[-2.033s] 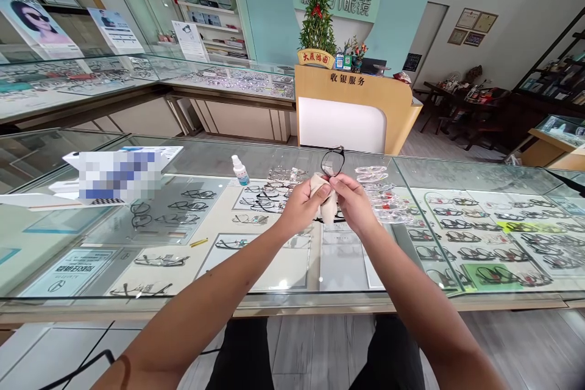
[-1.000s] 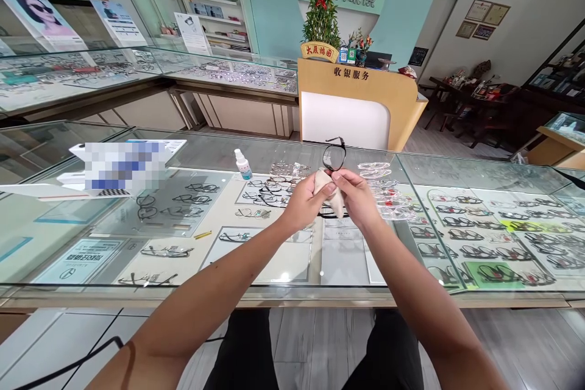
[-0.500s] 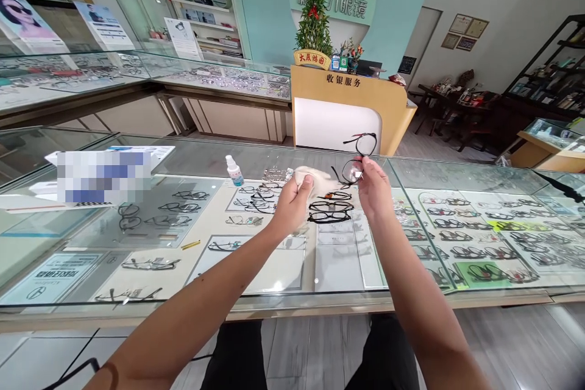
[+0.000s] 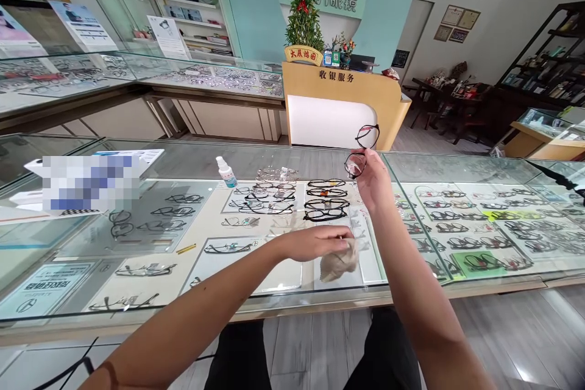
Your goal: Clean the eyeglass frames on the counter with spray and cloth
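Note:
Raised over the glass counter, my right hand [image 4: 375,180] pinches a pair of dark-rimmed eyeglasses [image 4: 355,164] near the bridge, one lens above the other. My left hand [image 4: 315,242] is lower and nearer to me, its fingers closed on a crumpled beige cleaning cloth [image 4: 339,263] that hangs beneath them. Cloth and eyeglasses are apart. Beyond my left hand lies a column of folded black eyeglasses [image 4: 326,203], with thinner frames [image 4: 269,198] to their left. A white spray bottle [image 4: 226,172] with blue liquid stands behind these.
The glass display counter [image 4: 256,300] spans the width before me, with many frames inside. Papers and a partly blurred item [image 4: 91,183] lie at left, near a small yellow strip [image 4: 186,248]. A wooden cashier desk [image 4: 388,94] stands beyond the counter.
My left hand has moved down and toward me with the cloth, away from the eyeglasses. My right hand has turned the eyeglasses more upright and raised them slightly.

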`<control>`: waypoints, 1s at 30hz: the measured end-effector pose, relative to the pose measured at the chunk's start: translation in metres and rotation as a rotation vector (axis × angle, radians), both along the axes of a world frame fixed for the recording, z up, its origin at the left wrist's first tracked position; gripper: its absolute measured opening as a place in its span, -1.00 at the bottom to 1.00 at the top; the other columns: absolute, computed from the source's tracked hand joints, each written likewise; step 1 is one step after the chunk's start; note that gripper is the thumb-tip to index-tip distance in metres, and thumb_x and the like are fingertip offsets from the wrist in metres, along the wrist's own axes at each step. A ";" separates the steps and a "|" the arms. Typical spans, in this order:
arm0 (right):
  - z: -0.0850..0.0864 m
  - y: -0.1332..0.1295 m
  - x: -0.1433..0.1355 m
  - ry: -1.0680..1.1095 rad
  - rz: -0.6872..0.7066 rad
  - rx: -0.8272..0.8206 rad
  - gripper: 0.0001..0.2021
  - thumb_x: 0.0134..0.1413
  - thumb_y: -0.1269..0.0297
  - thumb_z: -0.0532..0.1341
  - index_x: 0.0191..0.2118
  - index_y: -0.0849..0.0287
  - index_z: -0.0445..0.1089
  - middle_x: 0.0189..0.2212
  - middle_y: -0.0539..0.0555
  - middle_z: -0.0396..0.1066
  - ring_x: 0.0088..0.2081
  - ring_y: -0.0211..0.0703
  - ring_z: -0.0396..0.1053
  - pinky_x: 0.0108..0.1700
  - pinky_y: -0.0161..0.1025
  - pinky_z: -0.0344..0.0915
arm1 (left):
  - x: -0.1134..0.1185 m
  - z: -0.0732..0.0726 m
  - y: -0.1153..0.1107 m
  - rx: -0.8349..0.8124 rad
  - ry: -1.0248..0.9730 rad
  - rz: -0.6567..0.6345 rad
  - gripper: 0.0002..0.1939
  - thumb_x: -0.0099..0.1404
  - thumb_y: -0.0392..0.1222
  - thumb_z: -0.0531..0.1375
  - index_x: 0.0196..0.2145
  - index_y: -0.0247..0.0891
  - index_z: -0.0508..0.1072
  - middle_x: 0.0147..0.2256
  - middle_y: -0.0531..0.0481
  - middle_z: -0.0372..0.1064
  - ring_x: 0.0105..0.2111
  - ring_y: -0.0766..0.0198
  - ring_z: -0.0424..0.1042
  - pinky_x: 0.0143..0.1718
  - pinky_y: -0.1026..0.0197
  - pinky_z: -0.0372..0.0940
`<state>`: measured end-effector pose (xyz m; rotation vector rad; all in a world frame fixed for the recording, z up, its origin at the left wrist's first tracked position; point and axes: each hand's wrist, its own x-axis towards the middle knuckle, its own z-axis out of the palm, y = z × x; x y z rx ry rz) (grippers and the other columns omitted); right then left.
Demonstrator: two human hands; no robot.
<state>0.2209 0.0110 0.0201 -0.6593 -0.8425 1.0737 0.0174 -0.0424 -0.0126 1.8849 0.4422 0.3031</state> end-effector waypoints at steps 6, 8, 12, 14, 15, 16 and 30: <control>0.002 -0.006 -0.005 -0.058 0.129 0.011 -0.59 0.01 -0.13 0.58 -0.30 0.00 0.47 -0.12 0.05 0.66 -0.16 -0.11 0.52 -0.05 -0.15 0.48 | 0.006 -0.019 0.001 0.042 0.137 -0.082 -0.58 0.50 0.22 0.29 0.08 -0.09 0.69 0.00 -0.12 0.68 -0.04 0.06 0.62 -0.08 0.16 0.38; 0.003 -0.007 -0.006 -0.085 0.143 0.008 -0.59 0.02 -0.14 0.57 -0.31 -0.01 0.45 -0.16 0.05 0.66 -0.16 -0.10 0.52 -0.04 -0.14 0.48 | 0.006 -0.017 0.001 0.024 0.124 -0.064 -0.61 0.49 0.18 0.31 0.08 -0.08 0.69 0.06 -0.11 0.68 0.03 0.04 0.62 -0.03 0.15 0.40; 0.007 -0.012 -0.006 -0.121 0.160 0.007 -0.57 0.01 -0.14 0.57 -0.35 0.00 0.42 -0.21 0.04 0.65 -0.18 -0.09 0.53 -0.06 -0.14 0.46 | 0.002 -0.007 0.005 0.166 -0.063 0.176 -0.69 0.52 0.09 0.27 -0.14 -0.18 0.66 -0.15 -0.11 0.68 -0.16 0.12 0.59 -0.11 0.14 0.39; 0.009 -0.015 -0.005 -0.157 0.188 0.007 -0.56 0.01 -0.15 0.56 -0.38 0.00 0.41 -0.24 0.03 0.64 -0.22 -0.10 0.51 -0.06 -0.13 0.45 | -0.005 -0.004 0.012 0.333 -0.177 0.447 -0.65 0.54 0.08 0.21 -0.30 -0.19 0.56 -0.35 -0.05 0.56 -0.33 0.19 0.47 -0.22 0.14 0.34; 0.010 -0.017 -0.004 -0.182 0.212 0.008 -0.57 0.02 -0.16 0.56 -0.38 0.00 0.41 -0.26 0.02 0.63 -0.24 -0.10 0.50 -0.06 -0.13 0.45 | -0.009 -0.002 0.016 0.434 -0.234 0.593 -0.64 0.55 0.08 0.19 -0.33 -0.18 0.52 -0.39 -0.03 0.50 -0.36 0.19 0.42 -0.24 0.13 0.32; 0.010 -0.018 -0.003 -0.213 0.244 0.009 -0.57 0.03 -0.15 0.56 -0.39 0.00 0.43 -0.28 0.02 0.62 -0.24 -0.10 0.50 -0.06 -0.13 0.44 | -0.014 -0.001 0.021 0.543 -0.289 0.727 -0.68 0.55 0.06 0.19 -0.30 -0.17 0.51 -0.37 -0.03 0.48 -0.34 0.18 0.42 -0.21 0.11 0.33; 0.013 -0.026 0.006 -0.669 0.618 0.042 -0.72 0.24 0.01 0.47 -0.37 0.06 0.54 -0.36 0.01 0.67 -0.23 -0.05 0.53 -0.07 -0.12 0.33 | -0.038 0.010 0.041 1.172 -0.316 0.820 -0.27 0.38 0.27 0.42 0.34 -0.13 0.44 0.22 -0.27 0.55 0.24 -0.16 0.51 0.33 -0.19 0.35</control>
